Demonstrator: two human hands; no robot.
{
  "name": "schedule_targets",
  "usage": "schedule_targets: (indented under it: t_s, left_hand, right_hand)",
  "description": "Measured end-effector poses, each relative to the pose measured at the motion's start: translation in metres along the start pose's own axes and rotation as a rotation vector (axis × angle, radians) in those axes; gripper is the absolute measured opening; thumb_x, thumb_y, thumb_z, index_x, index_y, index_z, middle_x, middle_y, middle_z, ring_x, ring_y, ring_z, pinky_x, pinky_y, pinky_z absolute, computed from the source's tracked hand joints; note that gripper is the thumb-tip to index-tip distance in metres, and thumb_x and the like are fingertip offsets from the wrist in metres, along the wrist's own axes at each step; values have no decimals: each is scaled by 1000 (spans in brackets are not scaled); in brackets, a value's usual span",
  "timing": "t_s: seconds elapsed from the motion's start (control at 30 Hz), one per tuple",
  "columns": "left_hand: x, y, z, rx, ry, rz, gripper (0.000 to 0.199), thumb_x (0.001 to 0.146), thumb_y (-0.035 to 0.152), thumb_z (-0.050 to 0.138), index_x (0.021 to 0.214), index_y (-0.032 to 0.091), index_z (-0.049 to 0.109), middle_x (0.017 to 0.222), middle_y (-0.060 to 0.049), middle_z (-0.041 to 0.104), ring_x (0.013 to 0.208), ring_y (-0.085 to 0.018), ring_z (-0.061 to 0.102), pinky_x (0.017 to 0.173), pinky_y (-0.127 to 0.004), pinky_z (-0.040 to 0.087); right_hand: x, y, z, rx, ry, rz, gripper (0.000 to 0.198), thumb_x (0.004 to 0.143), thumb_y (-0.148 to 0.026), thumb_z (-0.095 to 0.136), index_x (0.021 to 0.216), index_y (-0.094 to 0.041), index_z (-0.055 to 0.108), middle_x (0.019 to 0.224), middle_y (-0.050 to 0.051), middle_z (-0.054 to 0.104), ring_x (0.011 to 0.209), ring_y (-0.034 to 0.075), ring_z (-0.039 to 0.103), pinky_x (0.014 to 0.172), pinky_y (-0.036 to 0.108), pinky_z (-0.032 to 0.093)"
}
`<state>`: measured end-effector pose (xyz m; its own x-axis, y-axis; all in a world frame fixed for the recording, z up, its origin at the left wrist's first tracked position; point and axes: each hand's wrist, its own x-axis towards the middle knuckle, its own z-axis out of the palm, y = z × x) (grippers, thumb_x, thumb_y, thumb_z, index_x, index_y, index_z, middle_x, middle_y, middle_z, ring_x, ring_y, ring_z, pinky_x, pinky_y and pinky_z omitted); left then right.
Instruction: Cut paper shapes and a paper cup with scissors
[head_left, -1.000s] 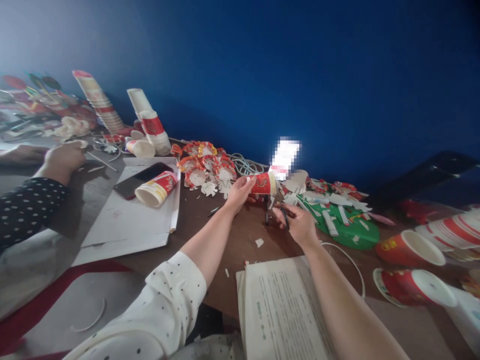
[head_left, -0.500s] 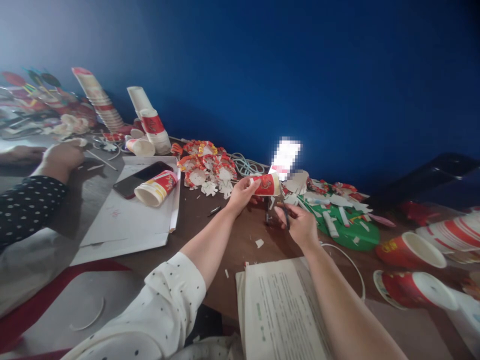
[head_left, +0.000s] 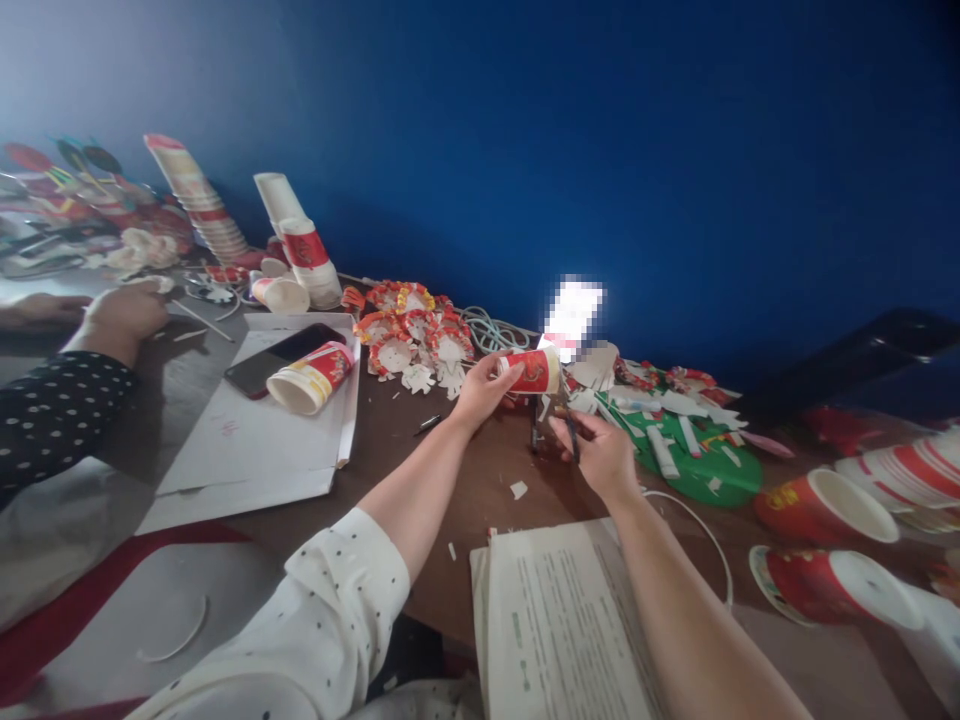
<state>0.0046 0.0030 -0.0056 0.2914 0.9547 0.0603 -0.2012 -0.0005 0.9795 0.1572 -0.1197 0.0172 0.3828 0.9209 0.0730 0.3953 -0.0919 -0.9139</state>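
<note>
A red and white paper cup (head_left: 534,372) lies sideways in my left hand (head_left: 486,390), with the thumb on its side and the rim turned right. My right hand (head_left: 600,452) is closed around a pair of scissors (head_left: 571,430); their blades reach up to the cup's rim. Whether the blades are cutting into the paper I cannot tell. Behind the cup glows a pixelated bright screen (head_left: 574,315). White paper scraps (head_left: 518,489) lie on the brown table (head_left: 420,500) below my hands.
Cut red paper flowers (head_left: 420,330) are heaped beyond my left hand. A green round mat (head_left: 720,480) with scraps and glue sticks lies right. Cups (head_left: 832,505) stand far right, papers (head_left: 555,610) in front. At left are a white box lid (head_left: 247,450), a phone (head_left: 262,365) and another person's hand (head_left: 124,310).
The cup has turned very slightly in my left hand, and the view has shifted a little. My right hand stays at the rim with the scissors.
</note>
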Motion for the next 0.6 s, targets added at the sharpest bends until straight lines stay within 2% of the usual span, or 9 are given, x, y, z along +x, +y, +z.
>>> schedule_targets:
  t_s: [0.13, 0.4, 0.5, 0.6]
  left_hand:
    - [-4, 4, 2, 93, -34, 30, 58, 76, 44, 72, 127, 19, 60, 91, -4, 70, 53, -7, 57, 45, -18, 47]
    - [-3, 1, 2, 54, -34, 73, 59, 77, 43, 71, 129, 19, 58, 101, -7, 69, 68, -12, 62, 50, -20, 52]
    - [-2, -1, 2, 45, -7, 86, 64, 76, 46, 71, 133, 20, 55, 109, -9, 67, 72, -13, 63, 51, -20, 51]
    - [-2, -1, 2, 43, 57, 32, 76, 77, 54, 69, 141, 20, 46, 117, -13, 64, 73, -15, 64, 48, -22, 50]
  right_hand:
    - [1, 0, -2, 22, 21, -9, 52, 69, -57, 74, 97, -13, 77, 61, 4, 67, 47, 15, 55, 48, 28, 47]
    - [2, 3, -2, -19, 20, -34, 46, 74, -55, 70, 94, -14, 77, 55, 0, 61, 45, 13, 52, 46, 25, 44]
    - [1, 3, -3, -22, -1, -50, 45, 75, -54, 70, 94, -14, 77, 53, -1, 58, 44, 12, 50, 45, 24, 43]
    - [1, 5, -2, -16, -13, -67, 44, 75, -54, 70, 95, -14, 77, 54, -1, 58, 44, 11, 49, 45, 23, 42]
